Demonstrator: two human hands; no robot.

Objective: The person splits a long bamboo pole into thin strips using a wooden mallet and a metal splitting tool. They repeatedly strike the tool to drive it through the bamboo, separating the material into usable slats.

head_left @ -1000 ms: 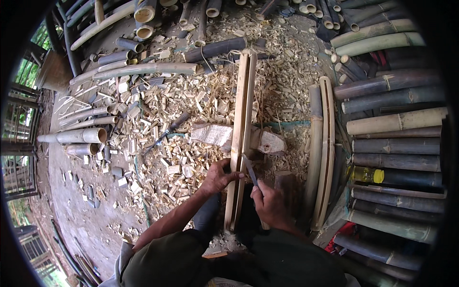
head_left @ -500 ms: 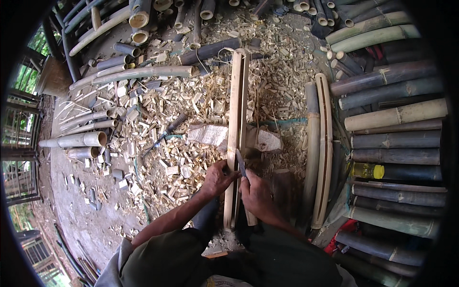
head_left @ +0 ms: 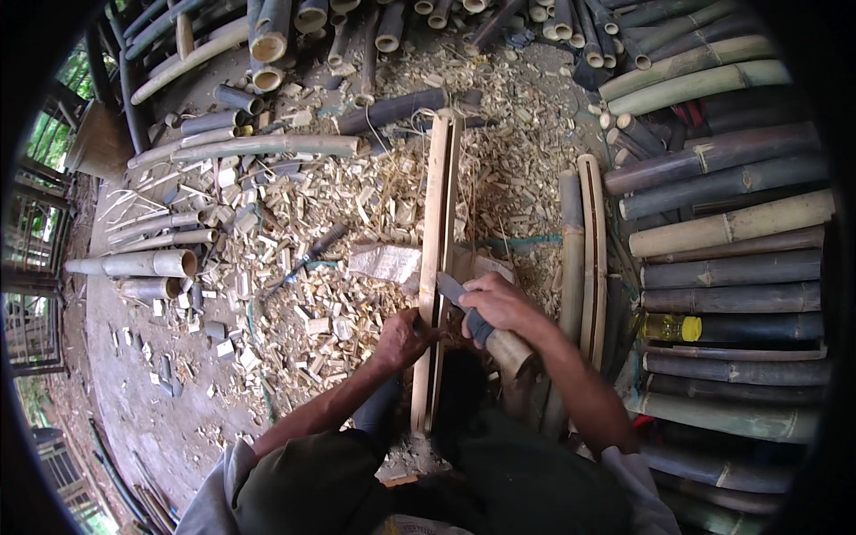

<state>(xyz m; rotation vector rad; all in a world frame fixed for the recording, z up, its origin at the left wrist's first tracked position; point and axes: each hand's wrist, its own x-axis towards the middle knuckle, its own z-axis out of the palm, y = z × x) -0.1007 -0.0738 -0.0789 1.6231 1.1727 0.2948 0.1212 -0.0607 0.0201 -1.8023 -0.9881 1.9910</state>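
A long pale bamboo length (head_left: pixel 433 209) with a lengthwise slot stands up between my legs, leaning away across a rough wood block (head_left: pixel 383 261). My left hand (head_left: pixel 403 341) is closed around its left side, low down; some fingertips are hidden behind it. My right hand (head_left: pixel 501 303) grips a knife (head_left: pixel 508 349) with a thick bamboo handle and a dark wrapped collar. Its short blade (head_left: pixel 450 287) points up and left, its tip at the bamboo's right part, just above my left hand. Whether the edge bites into the bamboo I cannot tell.
Wood chips (head_left: pixel 303 312) cover the ground. A dark-handled tool (head_left: pixel 308 257) lies among them at left. Close by on the right are a slotted bamboo length (head_left: pixel 593 259) and a darker pole (head_left: pixel 572 250). Stacked bamboo (head_left: pixel 731 297) and a yellow-capped bottle (head_left: pixel 670 327) sit farther right.
My right hand has moved up and right, and the knife has turned so its thick handle shows at the lower right. My left hand keeps its hold on the bamboo. The view has shifted slightly.
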